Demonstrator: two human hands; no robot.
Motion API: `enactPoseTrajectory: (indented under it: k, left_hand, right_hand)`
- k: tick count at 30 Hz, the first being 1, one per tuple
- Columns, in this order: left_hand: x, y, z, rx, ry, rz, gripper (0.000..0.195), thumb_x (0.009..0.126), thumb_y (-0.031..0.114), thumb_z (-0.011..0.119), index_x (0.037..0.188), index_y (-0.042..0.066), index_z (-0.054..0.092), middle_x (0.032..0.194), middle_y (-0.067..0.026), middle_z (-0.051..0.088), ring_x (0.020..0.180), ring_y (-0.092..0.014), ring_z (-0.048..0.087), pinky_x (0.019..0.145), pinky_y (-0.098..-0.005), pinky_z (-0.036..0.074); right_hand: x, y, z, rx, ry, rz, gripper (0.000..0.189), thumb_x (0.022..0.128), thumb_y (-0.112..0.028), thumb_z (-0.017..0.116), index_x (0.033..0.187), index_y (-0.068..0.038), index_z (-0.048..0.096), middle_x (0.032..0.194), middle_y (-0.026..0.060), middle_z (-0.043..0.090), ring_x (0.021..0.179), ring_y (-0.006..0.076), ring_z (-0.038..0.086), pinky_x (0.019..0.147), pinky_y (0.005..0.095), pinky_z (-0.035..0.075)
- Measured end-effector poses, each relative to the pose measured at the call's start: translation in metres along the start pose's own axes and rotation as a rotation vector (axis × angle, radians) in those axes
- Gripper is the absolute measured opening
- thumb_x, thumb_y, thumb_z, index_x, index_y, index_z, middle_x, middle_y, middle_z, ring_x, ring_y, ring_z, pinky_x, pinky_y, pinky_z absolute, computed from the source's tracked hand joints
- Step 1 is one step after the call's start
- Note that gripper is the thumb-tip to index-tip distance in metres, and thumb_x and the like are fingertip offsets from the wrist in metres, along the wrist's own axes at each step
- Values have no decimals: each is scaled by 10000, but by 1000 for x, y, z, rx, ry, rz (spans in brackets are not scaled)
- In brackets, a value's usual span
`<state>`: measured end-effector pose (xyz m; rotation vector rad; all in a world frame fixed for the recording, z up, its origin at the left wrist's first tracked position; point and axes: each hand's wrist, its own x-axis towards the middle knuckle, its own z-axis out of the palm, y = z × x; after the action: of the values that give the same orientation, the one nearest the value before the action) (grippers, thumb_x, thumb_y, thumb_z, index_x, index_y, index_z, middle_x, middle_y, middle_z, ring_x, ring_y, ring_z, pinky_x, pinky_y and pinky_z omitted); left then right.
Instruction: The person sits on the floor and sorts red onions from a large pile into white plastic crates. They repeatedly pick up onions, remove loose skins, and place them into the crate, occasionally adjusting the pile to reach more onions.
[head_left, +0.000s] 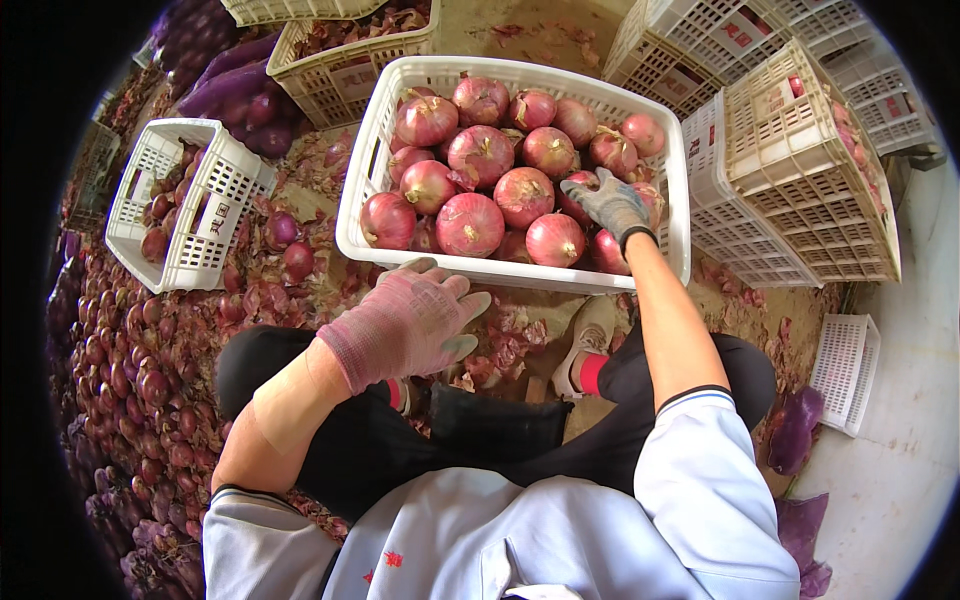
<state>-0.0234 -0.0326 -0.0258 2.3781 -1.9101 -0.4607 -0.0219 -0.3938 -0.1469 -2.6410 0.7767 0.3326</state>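
Note:
A white plastic crate (510, 270) full of red onions stands in front of me. My right hand (616, 206), in a grey work glove, reaches into its right part, with fingers on a red onion (576, 196); whether it grips the onion is not clear. My left hand (420, 319), in a pinkish glove with grey fingertips, is near the crate's front rim, palm down, its fingers apart and holding nothing. Large onions, one with a pale root end (469, 225), fill the crate up to near the rim.
A tilted white crate (214, 225) with small onions lies left, beside a large onion pile (142, 375). Stacked crates (810, 157) stand right; a cream crate (352, 82) holds skins behind. Purple mesh sacks (259, 112) lie back left. Loose skins litter the floor.

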Motion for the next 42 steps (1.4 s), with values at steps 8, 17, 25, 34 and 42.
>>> enactPoseTrajectory:
  k: [8, 17, 25, 34, 42]
  left_hand:
    - [-4, -1, -5, -19, -79, -88, 720, 772, 448, 772, 1374, 99, 584, 1233, -89, 603, 1163, -271, 613, 925, -414, 544]
    - [0, 0, -6, -12, -61, -60, 624, 840, 426, 706, 1358, 94, 597, 1203, -117, 627, 1130, -291, 636, 951, -430, 529]
    - [4, 2, -5, -18, -69, -47, 559, 863, 415, 686, 1299, 73, 611, 1174, -134, 639, 1120, -300, 643, 956, -433, 517]
    - [-12, -4, 0, 31, -82, -111, 592, 877, 460, 682, 1327, 83, 602, 1190, -132, 638, 1107, -307, 643, 912, -444, 532]
    - [-18, -10, -8, -45, -124, -151, 534, 882, 381, 673, 1291, 45, 604, 1210, -148, 637, 1126, -327, 631, 952, -439, 515]
  right_hand:
    - [-16, 40, -18, 317, 135, -35, 770, 923, -732, 496, 1318, -88, 645, 1246, 222, 686, 1201, 403, 627, 1028, 444, 477]
    - [-80, 38, 7, 18, 235, -71, 727, 863, -668, 642, 1348, -129, 602, 1217, 189, 691, 1153, 374, 646, 979, 502, 494]
    - [-54, 26, 9, 44, 338, -159, 617, 876, -408, 647, 1401, -101, 544, 1192, 204, 700, 1067, 409, 668, 956, 489, 518]
    - [-55, 34, 20, 104, 343, -158, 462, 939, -293, 519, 1353, -107, 602, 1195, 195, 697, 1103, 414, 643, 961, 510, 499]
    - [-51, 41, 8, 201, 137, -22, 652, 1020, -549, 456, 1457, -69, 503, 1307, 226, 645, 1229, 442, 590, 1043, 462, 467]
